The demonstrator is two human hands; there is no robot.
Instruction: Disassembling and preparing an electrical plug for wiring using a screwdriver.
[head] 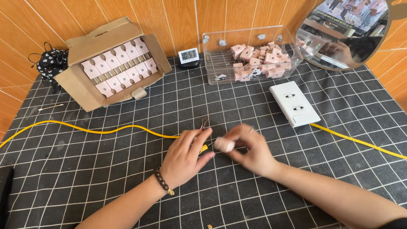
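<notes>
- Clearly, the work sits at the middle of the black mat with a white grid (106,169): the left hand (184,157) pinches the stripped end of the long yellow cable (85,128), whose bare red-tipped wires (204,123) stick up just beyond the fingertips.
- The left fingers are curled nearly closed around the cable end; thumb and forefinger do the holding, and a dark beaded bracelet (163,181) rides on that wrist.
- The right hand (250,150) has its fingers closed on a small pale pink plug body (224,144), blurred here, touching or almost touching the cable end; I cannot tell whether the wires are already inside it.
- To do this well, I judge the cable should be held close to its end so the wires stay stiff, and the plug kept in line with the cable, not tilted.
- Splayed strands could miss their openings, so they are better kept straight and apart.
- More pink plugs fill the open cardboard box (80,85) at the far left and the clear plastic bin (212,63) at the back.
- A white two-socket outlet block (305,114) lies to the right, well apart, beside another stretch of yellow cable.
</notes>
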